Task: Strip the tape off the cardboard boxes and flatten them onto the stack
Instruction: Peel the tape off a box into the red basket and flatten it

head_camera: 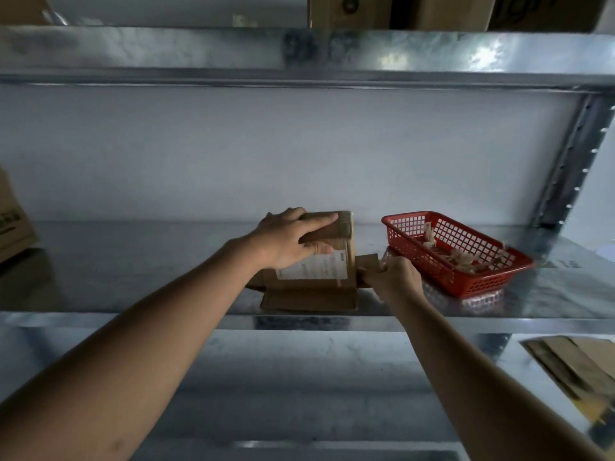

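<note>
A small brown cardboard box [336, 251] with a white label stands on the metal shelf [133, 271], its lower flaps spread open toward me. My left hand [289, 239] lies over its top, fingers stretched along the upper edge and thumb curled round the front face. My right hand [394, 276] pinches the right side flap [367, 262] of the same box. Clear tape still wraps the box's top right corner [346, 224].
A red plastic basket [466, 281] holding several peeled tape scraps sits just right of the box. Flattened cardboard [575, 367] lies on the lower shelf at the right. Another box [13, 224] stands at the far left, and a steel upright [572, 164] rises at the right.
</note>
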Available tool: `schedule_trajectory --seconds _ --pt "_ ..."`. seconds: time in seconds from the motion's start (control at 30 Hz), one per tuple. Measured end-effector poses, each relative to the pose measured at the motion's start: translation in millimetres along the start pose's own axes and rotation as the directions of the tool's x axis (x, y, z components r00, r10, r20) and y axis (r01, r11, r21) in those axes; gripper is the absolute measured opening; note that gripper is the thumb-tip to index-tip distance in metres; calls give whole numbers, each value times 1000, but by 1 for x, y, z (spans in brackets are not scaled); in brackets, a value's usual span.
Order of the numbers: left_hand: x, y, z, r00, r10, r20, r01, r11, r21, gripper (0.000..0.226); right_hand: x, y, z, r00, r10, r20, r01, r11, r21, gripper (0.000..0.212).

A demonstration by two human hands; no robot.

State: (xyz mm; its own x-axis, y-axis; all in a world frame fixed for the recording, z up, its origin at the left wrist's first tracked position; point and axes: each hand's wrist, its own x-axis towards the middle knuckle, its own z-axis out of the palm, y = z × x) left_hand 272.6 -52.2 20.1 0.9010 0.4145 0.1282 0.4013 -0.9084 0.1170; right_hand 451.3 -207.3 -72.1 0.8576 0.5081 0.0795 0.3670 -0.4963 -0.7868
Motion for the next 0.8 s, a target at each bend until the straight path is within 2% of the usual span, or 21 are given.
schedule_trajectory --seconds 0.07,0.13,0.27,0.33,0.47,0.6,0.7,0.77,0.8 --pt "2 8 2 999 8 53 -11 999 53 74 2 7 1 1000 -8 -10 7 994 -112 58" --pt "5 13 2 996 1 91 -9 996 85 71 1 8 -2 996 -63 -63 55 991 -121 54" --pt "10 17 3 993 -48 112 38 995 90 70 1 -8 -1 965 -239 -112 242 970 20 26" --pt "12 16 2 992 -61 111 52 995 87 70 1 -19 2 948 -311 -63 317 941 117 31" --pt "7 3 -13 975 -40 217 24 997 75 70 6 -31 7 924 -344 165 223 837 499 46" --pt "-3 -20 -32 950 -127 285 131 991 8 63 9 -43 19 915 -359 183 200 800 566 38" --pt "-4 -25 -36 936 -158 314 178 983 -35 70 8 -52 29 921 -346 177 204 817 539 26" --pt "-5 -23 -39 928 -139 347 202 967 -154 63 7 -59 30 921 -353 168 240 850 470 24" --pt "-5 -23 -41 935 -123 331 210 948 -240 53 4 -63 28 919 -356 166 249 856 453 26"
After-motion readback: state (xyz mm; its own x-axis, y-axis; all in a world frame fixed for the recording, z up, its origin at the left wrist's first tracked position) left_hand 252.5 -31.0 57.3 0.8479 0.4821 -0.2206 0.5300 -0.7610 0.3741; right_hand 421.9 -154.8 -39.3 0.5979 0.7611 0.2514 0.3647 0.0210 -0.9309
